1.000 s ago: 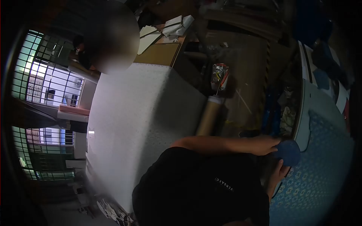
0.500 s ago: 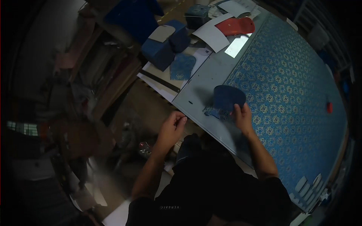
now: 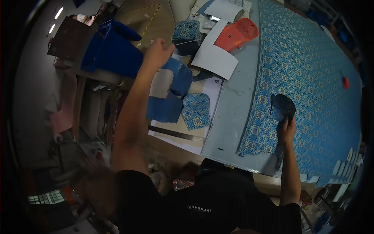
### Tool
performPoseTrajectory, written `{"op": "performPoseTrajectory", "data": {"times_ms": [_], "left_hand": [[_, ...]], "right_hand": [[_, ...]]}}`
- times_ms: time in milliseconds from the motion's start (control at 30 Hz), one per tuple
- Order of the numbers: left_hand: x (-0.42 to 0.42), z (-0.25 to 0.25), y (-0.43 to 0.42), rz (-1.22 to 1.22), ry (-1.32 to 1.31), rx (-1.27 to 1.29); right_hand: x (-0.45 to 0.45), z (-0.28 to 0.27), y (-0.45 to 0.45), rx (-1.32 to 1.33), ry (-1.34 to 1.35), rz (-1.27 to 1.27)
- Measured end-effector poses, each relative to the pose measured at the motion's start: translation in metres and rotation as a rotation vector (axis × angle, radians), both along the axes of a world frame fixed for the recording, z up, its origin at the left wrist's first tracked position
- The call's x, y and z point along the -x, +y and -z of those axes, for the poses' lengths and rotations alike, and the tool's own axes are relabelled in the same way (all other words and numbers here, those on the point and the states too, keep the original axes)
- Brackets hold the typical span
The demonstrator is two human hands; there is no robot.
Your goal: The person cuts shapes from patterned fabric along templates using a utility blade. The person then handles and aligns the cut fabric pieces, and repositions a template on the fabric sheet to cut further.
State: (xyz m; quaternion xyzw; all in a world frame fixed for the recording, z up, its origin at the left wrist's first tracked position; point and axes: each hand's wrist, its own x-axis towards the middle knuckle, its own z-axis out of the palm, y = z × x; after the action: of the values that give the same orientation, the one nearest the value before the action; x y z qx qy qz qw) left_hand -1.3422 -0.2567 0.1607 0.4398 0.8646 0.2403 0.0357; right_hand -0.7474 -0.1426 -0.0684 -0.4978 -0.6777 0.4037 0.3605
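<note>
In the head view my right hand [image 3: 287, 132] grips a dark blue rounded fabric piece [image 3: 283, 107] above the patterned cloth. A narrow dark strip [image 3: 279, 154] hangs below that hand. My left hand [image 3: 157, 54] is raised at the upper left, fingers curled together, near a stack of patterned pieces [image 3: 187, 32]. A thin pale line runs from its fingertips toward the stack; what it is I cannot make out. Below the left arm lie stacked blue pieces [image 3: 165, 109] with a cream rounded piece [image 3: 161, 83] on top, beside a single patterned piece [image 3: 196, 111].
Blue and gold patterned cloth [image 3: 311, 70] covers much of the table [image 3: 228, 146]. A red curved template [image 3: 237, 34] rests on white sheets [image 3: 215, 60]. A metal ruler [image 3: 175, 133] lies near the left edge. A blue bin [image 3: 111, 50] stands on the left.
My left hand has swung up and away from the table's front edge to the stacks. My right hand, still holding the dark blue piece, has moved right over the cloth. The view has turned.
</note>
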Motion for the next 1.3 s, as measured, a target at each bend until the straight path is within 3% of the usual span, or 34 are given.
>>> {"op": "performPoseTrajectory", "data": {"times_ms": [100, 167, 200, 267, 500, 567, 667, 833, 900, 967, 1000, 1067, 1100, 1167, 1300], "left_hand": [[0.078, 0.053, 0.049, -0.038, -0.004, 0.041], [0.112, 0.079, 0.074, -0.092, -0.278, 0.237], [0.107, 0.076, 0.077, -0.076, -0.29, 0.245], [0.098, 0.061, 0.075, -0.08, -0.625, 0.25], [0.122, 0.052, 0.059, -0.084, -0.913, 0.156], [0.125, 0.042, 0.056, 0.026, -1.224, -0.051], [0.087, 0.02, 0.066, 0.093, -1.157, -0.043], [0.037, 0.025, 0.13, 0.268, -1.202, -0.088], [0.034, 0.029, 0.15, 0.299, -1.212, -0.093], [0.036, 0.03, 0.162, 0.139, -0.919, -0.073], [0.051, 0.04, 0.166, 0.141, -0.914, -0.074], [0.096, 0.066, 0.165, 0.145, 0.113, -0.077], [0.107, 0.063, 0.162, 0.148, 0.117, -0.078], [0.118, 0.056, 0.156, 0.075, 0.134, 0.45], [0.117, 0.063, 0.14, 0.002, -0.086, 0.557]], "right_hand": [[-0.009, 0.007, 0.002, 0.06, -0.107, 0.018], [-0.008, 0.005, -0.001, 0.0, -0.189, 0.045], [-0.008, 0.003, -0.001, -0.069, -0.256, 0.052], [-0.009, 0.004, -0.002, -0.067, -0.295, 0.074], [-0.007, 0.002, -0.002, -0.168, -0.401, 0.088], [-0.001, -0.006, -0.005, -0.166, -0.395, 0.098], [0.002, -0.008, -0.004, -0.209, -0.407, 0.1], [-0.001, -0.001, -0.003, -0.289, -0.478, 0.139], [-0.008, 0.003, -0.002, -0.191, -0.487, 0.085], [-0.012, 0.01, -0.003, -0.245, -0.488, 0.084], [-0.013, 0.013, -0.002, -0.299, -0.491, 0.09], [-0.017, 0.021, -0.001, -0.329, -0.495, 0.096], [-0.017, 0.023, -0.001, -0.36, -0.504, 0.096], [-0.016, 0.02, -0.002, -0.31, -0.503, 0.105], [-0.01, 0.005, -0.002, -0.183, -0.467, 0.07]]}}
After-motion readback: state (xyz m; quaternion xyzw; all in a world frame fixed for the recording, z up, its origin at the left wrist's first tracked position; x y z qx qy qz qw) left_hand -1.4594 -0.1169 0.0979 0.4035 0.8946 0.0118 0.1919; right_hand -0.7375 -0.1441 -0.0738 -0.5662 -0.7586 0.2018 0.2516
